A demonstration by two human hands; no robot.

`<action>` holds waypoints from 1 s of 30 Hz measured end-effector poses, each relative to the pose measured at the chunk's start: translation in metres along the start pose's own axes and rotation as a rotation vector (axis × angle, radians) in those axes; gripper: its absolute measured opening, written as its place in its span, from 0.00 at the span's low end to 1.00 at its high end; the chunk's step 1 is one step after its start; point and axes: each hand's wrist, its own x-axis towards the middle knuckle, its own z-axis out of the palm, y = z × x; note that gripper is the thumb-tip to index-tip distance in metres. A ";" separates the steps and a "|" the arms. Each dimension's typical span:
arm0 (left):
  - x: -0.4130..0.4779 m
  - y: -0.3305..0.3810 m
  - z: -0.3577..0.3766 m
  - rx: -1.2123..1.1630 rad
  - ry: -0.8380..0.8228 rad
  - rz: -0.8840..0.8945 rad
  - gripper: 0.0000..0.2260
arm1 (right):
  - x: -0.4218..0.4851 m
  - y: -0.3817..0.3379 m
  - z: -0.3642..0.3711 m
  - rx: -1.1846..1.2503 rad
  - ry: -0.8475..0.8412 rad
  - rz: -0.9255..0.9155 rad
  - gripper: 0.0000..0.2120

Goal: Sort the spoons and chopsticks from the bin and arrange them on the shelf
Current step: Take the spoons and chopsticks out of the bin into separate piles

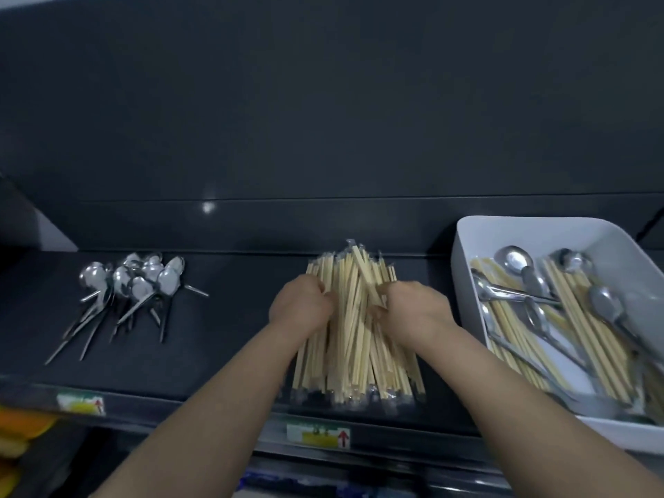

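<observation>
A pile of wrapped wooden chopsticks (354, 339) lies in the middle of the dark shelf (230, 339). My left hand (300, 305) grips the pile's left side with curled fingers. My right hand (413, 310) grips its right side, pinching a few sticks that stand askew. A heap of metal spoons (136, 282) lies on the shelf to the left, bowls toward the back. At the right stands a white bin (474, 242) holding more chopsticks (589, 339) and several spoons (517, 264) mixed together.
The shelf's front edge carries price labels (318, 434). A dark back wall rises behind the shelf. Orange and yellow goods (14, 436) show on a lower level at the bottom left. Bare shelf surface lies between the spoon heap and the chopstick pile.
</observation>
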 end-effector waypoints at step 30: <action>-0.042 0.224 0.137 0.455 -0.373 0.345 0.09 | -0.111 0.230 -0.042 -0.063 0.198 0.359 0.12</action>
